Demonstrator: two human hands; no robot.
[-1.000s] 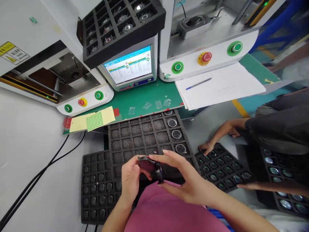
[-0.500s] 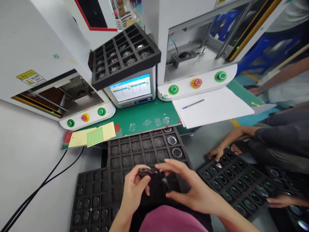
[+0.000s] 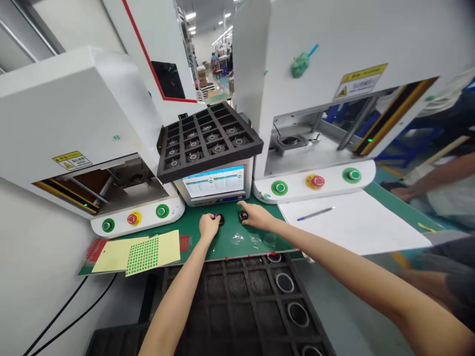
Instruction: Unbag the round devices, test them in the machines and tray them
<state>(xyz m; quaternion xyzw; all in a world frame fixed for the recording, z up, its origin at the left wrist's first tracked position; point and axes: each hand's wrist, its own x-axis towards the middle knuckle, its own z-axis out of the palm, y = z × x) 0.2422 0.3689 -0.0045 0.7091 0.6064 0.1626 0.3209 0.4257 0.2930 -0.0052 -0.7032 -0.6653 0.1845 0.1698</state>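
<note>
Both my arms reach forward over the green bench top, just in front of the monitor. My left hand (image 3: 210, 226) is closed on a small round black part (image 3: 220, 218), gripping it between thumb and fingers. A little to the right, my right hand (image 3: 257, 215) grips another small black part (image 3: 243, 215) with pale marks on its face. Both parts are at or just above the bench; whether they rest on it I cannot tell. Below the bench edge, a black foam tray (image 3: 245, 309) holds round parts with silvery rims along its right column.
Two white machines with buttons, left (image 3: 141, 217) and right (image 3: 315, 180), flank the monitor (image 3: 215, 183). A foam tray (image 3: 210, 165) of black parts sits atop the monitor. Paper with a pen (image 3: 315, 213), yellow sheets (image 3: 168, 247) and clear film scraps (image 3: 256, 241) lie on the bench.
My hands have moved forward from above the lower foam tray to the bench top, each with a black part. The camera view has tilted up.
</note>
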